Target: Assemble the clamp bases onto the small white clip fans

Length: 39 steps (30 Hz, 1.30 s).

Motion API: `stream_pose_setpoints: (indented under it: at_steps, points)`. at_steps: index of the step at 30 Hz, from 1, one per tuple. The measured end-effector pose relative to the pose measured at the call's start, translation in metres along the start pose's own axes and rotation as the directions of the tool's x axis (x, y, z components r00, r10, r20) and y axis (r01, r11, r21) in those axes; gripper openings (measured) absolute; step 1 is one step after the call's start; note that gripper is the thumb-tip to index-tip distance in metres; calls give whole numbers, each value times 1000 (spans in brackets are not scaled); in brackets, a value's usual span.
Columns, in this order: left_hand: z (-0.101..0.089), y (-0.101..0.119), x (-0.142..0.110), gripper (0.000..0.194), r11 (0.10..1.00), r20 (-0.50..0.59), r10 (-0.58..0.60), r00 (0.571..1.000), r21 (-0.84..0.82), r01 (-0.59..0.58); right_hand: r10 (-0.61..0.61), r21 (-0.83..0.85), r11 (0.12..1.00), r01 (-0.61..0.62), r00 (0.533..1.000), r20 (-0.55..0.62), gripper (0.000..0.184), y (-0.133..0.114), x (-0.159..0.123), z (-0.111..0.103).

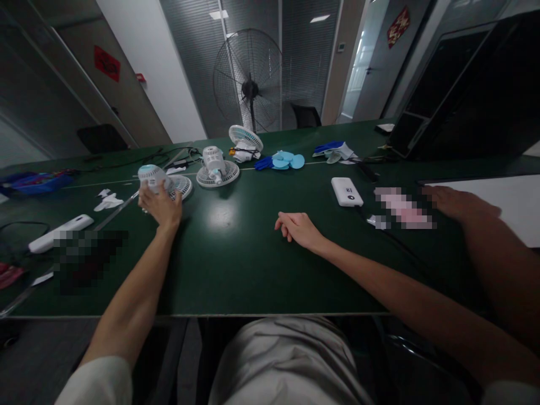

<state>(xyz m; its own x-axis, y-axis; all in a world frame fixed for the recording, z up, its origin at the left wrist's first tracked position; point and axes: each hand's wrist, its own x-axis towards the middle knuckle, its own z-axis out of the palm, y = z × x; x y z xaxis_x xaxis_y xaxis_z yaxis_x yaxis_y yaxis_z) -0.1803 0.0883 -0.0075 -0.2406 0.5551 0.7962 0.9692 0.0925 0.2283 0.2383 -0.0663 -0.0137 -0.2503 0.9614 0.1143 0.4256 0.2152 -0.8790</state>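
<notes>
My left hand (161, 206) is wrapped round a small white fan part with a pale blue top (152, 176), held just above the dark green table (236, 270). Right behind it lies a round white fan grille (182, 184). My right hand (297, 228) rests on the table near the middle, fingers loosely curled, holding nothing. A second small white fan (216, 166) stands further back on its grille.
Blue fan blades (285, 160), another fan grille (245, 138) and a white power bank (346, 192) lie beyond. A white remote-like bar (59, 233) is at the left. Another person's arm (476, 225) rests at the right. A large floor fan (248, 79) stands behind the table.
</notes>
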Motion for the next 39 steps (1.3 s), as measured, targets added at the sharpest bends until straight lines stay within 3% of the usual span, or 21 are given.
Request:
stream_pose_setpoints:
  at_steps: [3, 5, 6, 9, 13, 19, 24, 39]
  points:
    - [18, 43, -3, 53, 967, 67, 213, 975, -157, -200, -2, 2, 1000, 2, 1000, -1, 53, 0, -1, 0]
    - [34, 71, -5, 51, 933, 101, 292, 951, -250, -260, 4, 6, 1000, -4, 1000, 0, 53, -1, -2, -1]
    - [43, 83, -6, 50, 924, 110, 297, 948, -284, -257, 9, 7, 1000, -9, 1000, -1, 53, -1, -2, -1]
    - [64, 102, -5, 42, 943, 163, 167, 972, -315, -109, 16, 11, 1000, -16, 1000, 1, 53, -3, -2, 0]
    - [79, 97, -2, 36, 946, 183, 44, 982, -323, 18, 8, 16, 1000, -8, 1000, -2, 52, -4, -2, 0]
    - [87, 82, 3, 59, 924, 170, 78, 982, -383, -8, 6, 28, 1000, -6, 1000, 2, 53, -1, -1, 0]
    - [91, 75, 10, 58, 950, 198, 28, 980, -312, 35, 0, 22, 1000, 1, 1000, -13, 54, 1, 0, 1]
    - [86, 81, 23, 42, 951, 139, 149, 979, -292, -103, 50, 41, 998, -51, 999, 17, 53, -5, -2, -2]
